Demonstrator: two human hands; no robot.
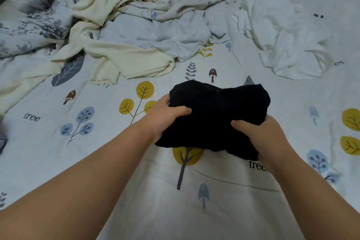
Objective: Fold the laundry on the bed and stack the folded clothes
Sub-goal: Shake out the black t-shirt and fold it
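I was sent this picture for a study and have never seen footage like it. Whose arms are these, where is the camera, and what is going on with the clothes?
There is no machine here. A person wears a wide-angle camera on the head, so you look down along their own bare arms. Both hands grip one folded black garment: the left hand on its left edge, the right hand on its right edge, thumbs on top. Below lies a bed sheet printed with trees and mushrooms. Farther away, unfolded laundry waits: a cream garment, a pale grey one and a white one. A patterned blanket sits at the far left.
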